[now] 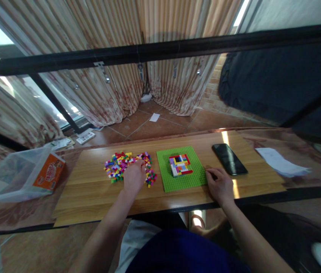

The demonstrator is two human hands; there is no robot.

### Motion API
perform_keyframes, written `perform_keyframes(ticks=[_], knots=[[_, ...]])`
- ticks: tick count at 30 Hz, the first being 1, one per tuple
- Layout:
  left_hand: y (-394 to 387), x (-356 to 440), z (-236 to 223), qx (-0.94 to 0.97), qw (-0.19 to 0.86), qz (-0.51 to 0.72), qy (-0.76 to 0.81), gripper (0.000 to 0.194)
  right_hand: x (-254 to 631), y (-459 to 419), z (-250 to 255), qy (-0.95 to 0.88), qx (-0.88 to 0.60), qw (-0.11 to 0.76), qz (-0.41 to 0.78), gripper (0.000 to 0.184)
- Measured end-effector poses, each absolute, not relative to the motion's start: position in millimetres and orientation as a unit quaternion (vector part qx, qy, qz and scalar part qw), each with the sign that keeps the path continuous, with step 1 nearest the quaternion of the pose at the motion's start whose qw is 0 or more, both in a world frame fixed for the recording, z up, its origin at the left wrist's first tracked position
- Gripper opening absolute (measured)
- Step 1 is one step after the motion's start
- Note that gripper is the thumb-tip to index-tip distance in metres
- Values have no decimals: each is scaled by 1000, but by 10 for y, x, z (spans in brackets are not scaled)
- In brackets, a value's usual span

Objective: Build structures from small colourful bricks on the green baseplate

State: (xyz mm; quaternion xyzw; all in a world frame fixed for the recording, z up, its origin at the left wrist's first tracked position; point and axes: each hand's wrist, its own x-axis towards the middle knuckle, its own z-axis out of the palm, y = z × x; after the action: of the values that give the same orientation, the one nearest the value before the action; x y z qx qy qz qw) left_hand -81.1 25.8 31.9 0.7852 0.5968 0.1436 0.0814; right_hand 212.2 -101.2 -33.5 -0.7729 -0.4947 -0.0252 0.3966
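My left hand (134, 175) reaches into a loose pile of small toy bricks (117, 165) in many colours. Its fingertips are pressed together among the bricks; whatever they hold is too small to make out. On a green studded baseplate (164, 182) stands a low, roughly square brick build (180, 165) with red, yellow, white and blue pieces and gaps inside. Beside the plate's right edge rests my right hand (220, 185), fingers loosely curled, with no brick visible in them. Its fingertips are close to that edge; whether they touch it I cannot tell.
A black phone (229, 159) lies on the wooden board (89, 189), right of the baseplate. White paper (282, 162) is farther right. At the left stands a clear plastic bin (21, 170) with an orange label. A dark metal rail (160, 49) crosses beyond the board, before curtains.
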Motion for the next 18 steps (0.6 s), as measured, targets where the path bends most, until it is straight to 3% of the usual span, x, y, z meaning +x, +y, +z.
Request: perform_keyframes(ticks=[10, 18], knots=[[75, -270, 326, 772, 306, 316, 459, 14, 2102, -1001, -313, -488, -769, 413, -15, 24], [46, 40, 198, 812, 255, 278, 446, 14, 2101, -992, -299, -481, -775, 410, -2, 23]])
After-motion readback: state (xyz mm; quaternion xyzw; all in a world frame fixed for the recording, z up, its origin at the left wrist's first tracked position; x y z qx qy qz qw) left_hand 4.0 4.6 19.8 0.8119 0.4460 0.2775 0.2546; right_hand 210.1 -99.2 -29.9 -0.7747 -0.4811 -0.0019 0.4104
